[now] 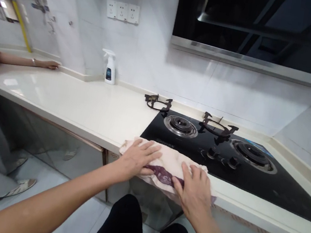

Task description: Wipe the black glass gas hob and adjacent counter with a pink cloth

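Note:
A pale pink cloth (pixel 170 158) with a purple patch lies bunched on the front edge of the counter, at the near left corner of the black gas hob (pixel 251 176). My left hand (pixel 137 155) rests flat on the cloth's left part, fingers stretched out. My right hand (pixel 195 187) lies on its right part, fingers spread over the fabric. Both hands press on the cloth; neither lifts it.
Two loose pan supports (pixel 157 102) (pixel 218 127) sit behind the burners. A white spray bottle (pixel 110 67) stands by the tiled wall. Another person's hand (pixel 48 64) rests on the cream counter (pixel 81 106) at far left. An extractor hood (pixel 260 31) hangs above the hob.

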Tool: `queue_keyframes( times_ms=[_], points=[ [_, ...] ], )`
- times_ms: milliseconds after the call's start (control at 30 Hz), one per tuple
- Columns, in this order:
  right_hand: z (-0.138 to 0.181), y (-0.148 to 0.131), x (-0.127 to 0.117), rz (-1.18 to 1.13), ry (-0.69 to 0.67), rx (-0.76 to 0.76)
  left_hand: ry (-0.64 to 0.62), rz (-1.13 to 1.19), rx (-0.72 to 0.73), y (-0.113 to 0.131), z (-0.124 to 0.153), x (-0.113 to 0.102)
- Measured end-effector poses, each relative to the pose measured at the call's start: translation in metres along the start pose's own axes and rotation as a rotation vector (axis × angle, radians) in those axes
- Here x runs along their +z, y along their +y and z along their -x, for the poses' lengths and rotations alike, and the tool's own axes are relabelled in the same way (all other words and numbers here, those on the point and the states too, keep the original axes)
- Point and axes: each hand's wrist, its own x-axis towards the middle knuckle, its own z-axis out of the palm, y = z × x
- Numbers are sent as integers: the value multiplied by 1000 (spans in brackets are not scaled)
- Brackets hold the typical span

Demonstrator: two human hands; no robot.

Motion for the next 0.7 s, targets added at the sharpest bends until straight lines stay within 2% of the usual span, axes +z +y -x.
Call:
queue_keyframes(
  times_ms=[100,233,400,533,700],
  points=[
    [-34,-53,1,-92,-82,-97,-59,-39,-173,-41,42,-13],
    [-78,-117,5,-189,-157,-240,-140,-81,-435,-82,88,-38],
    [-118,-170,13,-272,-126,-363,-231,-145,-634,-115,114,-64],
    [-124,-179,17,-296,-114,-370,-281,-176,-690,-119,115,-67],
    [-102,-150,16,-329,-114,-371,-288,-229,-660,-91,105,-54]
  ],
)
